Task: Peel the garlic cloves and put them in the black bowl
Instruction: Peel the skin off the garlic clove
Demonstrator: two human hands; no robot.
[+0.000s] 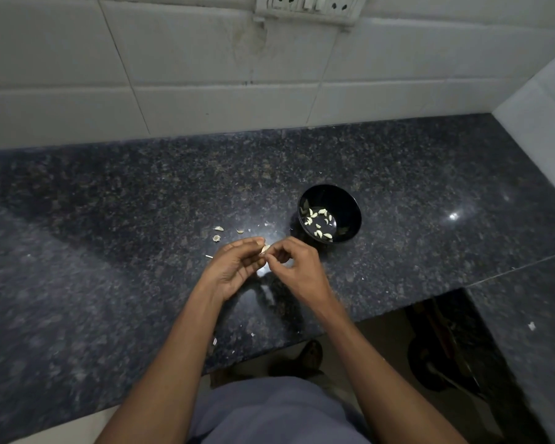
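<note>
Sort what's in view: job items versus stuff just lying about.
Job: garlic clove pinched between left hand and right hand; black bowl holding peeled cloves.
Lying about: peel scraps on countertop; wall socket.

No legible text, label, brand, number or sign on anything here.
</note>
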